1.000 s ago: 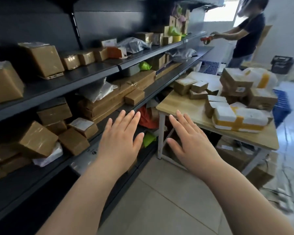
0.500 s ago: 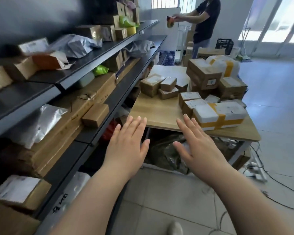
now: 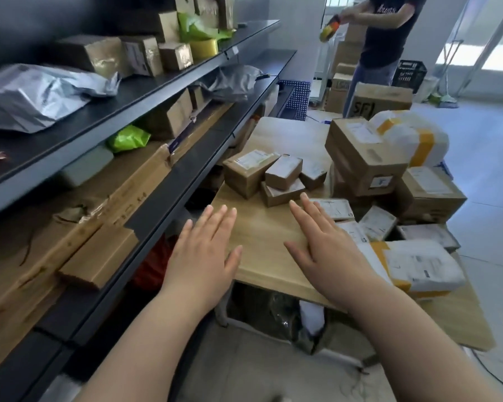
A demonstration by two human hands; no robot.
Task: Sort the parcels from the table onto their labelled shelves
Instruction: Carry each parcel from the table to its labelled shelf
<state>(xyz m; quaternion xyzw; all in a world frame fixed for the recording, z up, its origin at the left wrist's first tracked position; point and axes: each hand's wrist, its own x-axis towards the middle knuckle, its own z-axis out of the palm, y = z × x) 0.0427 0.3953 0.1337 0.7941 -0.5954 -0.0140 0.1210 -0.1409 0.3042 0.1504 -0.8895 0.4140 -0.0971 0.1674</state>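
Note:
A wooden table carries several parcels: small brown boxes at its middle, a stack of bigger cardboard boxes to the right, and a white parcel with yellow tape at the near right. My left hand hovers open over the table's near left corner, holding nothing. My right hand is also open and empty, fingers stretched toward the small flat parcels. Dark shelves along the left hold parcels.
The shelves hold a grey mailer bag, a green bag, long flat cartons and brown boxes. A person stands at the far end beside stacked cartons. Bags lie under the table. Tiled floor stretches right.
My view has swung from the shelves toward the table and come closer. Both open hands now hover over the tabletop instead of in front of it.

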